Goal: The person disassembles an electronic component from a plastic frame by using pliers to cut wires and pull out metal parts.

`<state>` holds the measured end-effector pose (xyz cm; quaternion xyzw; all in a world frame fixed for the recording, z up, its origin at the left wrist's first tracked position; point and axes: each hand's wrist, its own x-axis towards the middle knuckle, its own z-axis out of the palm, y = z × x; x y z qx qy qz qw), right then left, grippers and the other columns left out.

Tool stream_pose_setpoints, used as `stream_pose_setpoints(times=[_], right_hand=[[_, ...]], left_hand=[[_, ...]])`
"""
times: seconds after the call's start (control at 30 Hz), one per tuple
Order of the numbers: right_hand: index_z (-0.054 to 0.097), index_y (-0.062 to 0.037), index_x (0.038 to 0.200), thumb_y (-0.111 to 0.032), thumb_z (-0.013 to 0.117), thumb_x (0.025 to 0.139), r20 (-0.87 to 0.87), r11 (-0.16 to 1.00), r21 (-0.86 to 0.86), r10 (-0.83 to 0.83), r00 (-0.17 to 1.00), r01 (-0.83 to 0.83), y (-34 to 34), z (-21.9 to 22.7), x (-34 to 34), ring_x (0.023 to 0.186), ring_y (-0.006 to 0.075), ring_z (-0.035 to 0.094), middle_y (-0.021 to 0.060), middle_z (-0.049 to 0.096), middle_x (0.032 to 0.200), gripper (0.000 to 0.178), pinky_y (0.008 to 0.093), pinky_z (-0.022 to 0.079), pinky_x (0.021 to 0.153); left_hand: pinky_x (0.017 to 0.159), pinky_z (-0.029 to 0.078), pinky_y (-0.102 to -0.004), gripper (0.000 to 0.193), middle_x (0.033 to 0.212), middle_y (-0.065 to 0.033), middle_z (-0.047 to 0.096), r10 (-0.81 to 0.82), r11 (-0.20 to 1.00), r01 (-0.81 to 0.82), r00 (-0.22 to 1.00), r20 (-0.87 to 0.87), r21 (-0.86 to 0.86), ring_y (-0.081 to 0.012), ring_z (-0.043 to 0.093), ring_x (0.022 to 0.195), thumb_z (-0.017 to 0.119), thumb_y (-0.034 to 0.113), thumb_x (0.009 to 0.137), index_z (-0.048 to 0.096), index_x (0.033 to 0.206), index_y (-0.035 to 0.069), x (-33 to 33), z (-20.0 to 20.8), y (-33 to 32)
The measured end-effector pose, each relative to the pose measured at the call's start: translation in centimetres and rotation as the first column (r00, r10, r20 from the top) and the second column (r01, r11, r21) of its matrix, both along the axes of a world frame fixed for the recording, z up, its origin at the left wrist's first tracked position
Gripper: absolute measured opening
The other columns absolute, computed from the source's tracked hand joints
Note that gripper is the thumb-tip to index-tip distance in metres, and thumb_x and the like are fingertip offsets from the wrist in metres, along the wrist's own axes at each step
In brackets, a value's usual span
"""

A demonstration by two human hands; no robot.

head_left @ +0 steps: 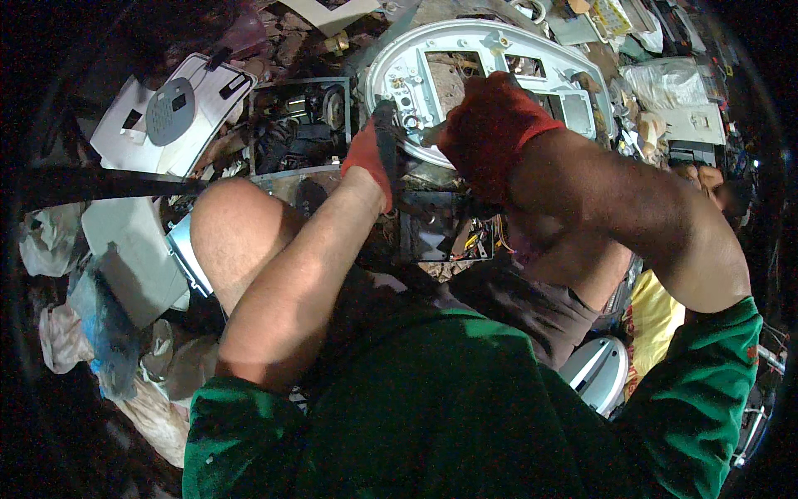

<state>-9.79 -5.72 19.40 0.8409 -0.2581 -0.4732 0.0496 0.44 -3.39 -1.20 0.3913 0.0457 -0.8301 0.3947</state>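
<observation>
While the left hand (376, 148), in a red glove with dark fingers, stands at the left edge of the white oval panel (494, 60), its fingers look rather straight and close together; whether they grip the rim, I cannot tell. The right hand (492, 125), gloved also in red, is over the near part of the panel, with its fingers seemingly curled; what it holds, if anything, is hidden.

The panel lies ahead of the person, its ribbed side with the cut-outs facing up. Its long axis runs from left to right, with the right end somewhat nearer to the body. Room around its edges is narrow: loose things crowd the right end, and a grey-framed box (347, 116) is near the left end.

This box contains black parts and a round piece. Between the knees, a dark box (406, 237) has coloured wires at its right side. Further left, a grey oval plate (172, 111) rests on a white sheet (212, 93).
</observation>
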Motion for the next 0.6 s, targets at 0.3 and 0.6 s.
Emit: stream_pose_setpoints(times=[0.3,0.6], right_hand=[[0.071,-0.0202,0.108,-0.034,0.071,0.073,0.211,0.989,-0.072,-0.109,0.971,0.126,1.9,0.4,-3.0,0.106,0.034,0.064,0.0074,0.072,0.105,0.037,0.0453,0.052,0.089],[0.07,-0.0186,0.109,-0.038,0.068,0.077,0.23,0.987,-0.03,-0.15,0.962,0.161,1.2,0.1,-4.3,0.107,0.033,0.064,0.0083,0.071,0.105,0.038,0.0462,0.051,0.089]], left_hand=[[0.095,0.044,-0.045,0.06,0.121,-0.0041,0.07,0.07,0.994,-0.082,0.983,-0.167,-0.066,-0.0232,0.064,0.105,0.045,0.06,0.095,0.063,0.129,0.014,-1.3,-2.5,-0.7],[0.087,0.055,-0.0443,0.047,0.117,-0.0085,0.07,-0.006,0.989,-0.004,0.998,-0.066,-0.147,-0.0267,0.068,0.098,0.04,0.048,0.103,0.062,0.127,0.014,-1.1,-0.9,-0.5]])
